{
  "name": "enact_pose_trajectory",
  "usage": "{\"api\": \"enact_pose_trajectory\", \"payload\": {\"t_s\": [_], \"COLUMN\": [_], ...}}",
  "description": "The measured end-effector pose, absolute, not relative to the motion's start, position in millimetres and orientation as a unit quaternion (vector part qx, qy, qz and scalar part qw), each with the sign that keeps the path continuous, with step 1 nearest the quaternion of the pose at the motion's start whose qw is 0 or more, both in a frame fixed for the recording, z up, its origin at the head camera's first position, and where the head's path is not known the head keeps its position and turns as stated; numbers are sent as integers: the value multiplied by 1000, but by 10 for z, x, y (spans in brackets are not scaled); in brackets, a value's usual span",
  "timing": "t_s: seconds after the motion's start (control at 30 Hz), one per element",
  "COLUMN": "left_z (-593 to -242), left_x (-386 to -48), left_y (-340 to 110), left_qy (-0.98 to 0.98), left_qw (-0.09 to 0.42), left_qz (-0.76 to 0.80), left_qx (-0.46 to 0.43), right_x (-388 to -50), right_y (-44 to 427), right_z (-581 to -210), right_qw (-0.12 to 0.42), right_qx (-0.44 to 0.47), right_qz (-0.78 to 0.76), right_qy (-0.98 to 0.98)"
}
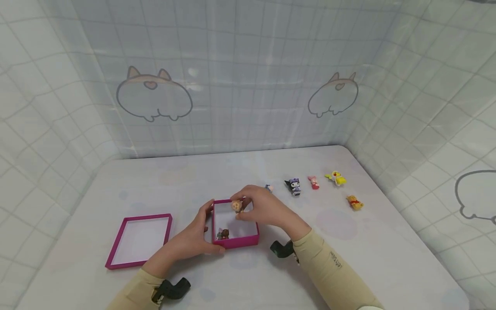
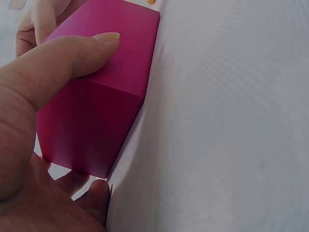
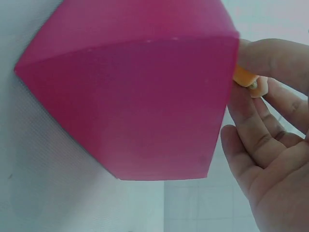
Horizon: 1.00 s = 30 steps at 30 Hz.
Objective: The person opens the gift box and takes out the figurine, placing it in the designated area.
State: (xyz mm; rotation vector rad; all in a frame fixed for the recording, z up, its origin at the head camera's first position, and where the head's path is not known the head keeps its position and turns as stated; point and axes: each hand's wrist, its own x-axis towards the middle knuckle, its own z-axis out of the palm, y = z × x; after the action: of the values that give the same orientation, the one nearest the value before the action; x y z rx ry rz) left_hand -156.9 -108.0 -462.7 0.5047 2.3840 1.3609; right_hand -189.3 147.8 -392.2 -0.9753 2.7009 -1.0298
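Note:
A square magenta box with a white inside stands on the table, its top uncovered. My left hand grips its left side, the thumb lying along the front wall and the fingers round the far side. Over the box's back right part, my right hand pinches a small tan figurine. In the right wrist view only an orange and pale bit of that figurine shows past the box wall. Brown and grey small figurines lie in the box's front left corner.
Left of the box lies a shallow magenta-rimmed lid, white side up. To the right are a black-and-purple figurine, a pink one, a yellow one and an orange bear. A bluish figurine is partly hidden behind my right hand.

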Motion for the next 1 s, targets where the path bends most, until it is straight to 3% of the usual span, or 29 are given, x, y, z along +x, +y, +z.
{"api": "enact_pose_trajectory", "payload": {"t_s": [0.53, 1.0], "left_z": [-4615, -4629], "left_x": [-1560, -1540], "left_y": [-1073, -1079], "left_qy": [843, 844], "left_qw": [178, 181], "left_qz": [478, 482], "left_qx": [170, 151], "right_x": [-1828, -1695], "right_y": [1678, 2276], "right_z": [-3807, -3980], "right_qw": [19, 8], "right_qx": [-252, -191], "right_qz": [-370, -395], "right_qy": [894, 899]}}
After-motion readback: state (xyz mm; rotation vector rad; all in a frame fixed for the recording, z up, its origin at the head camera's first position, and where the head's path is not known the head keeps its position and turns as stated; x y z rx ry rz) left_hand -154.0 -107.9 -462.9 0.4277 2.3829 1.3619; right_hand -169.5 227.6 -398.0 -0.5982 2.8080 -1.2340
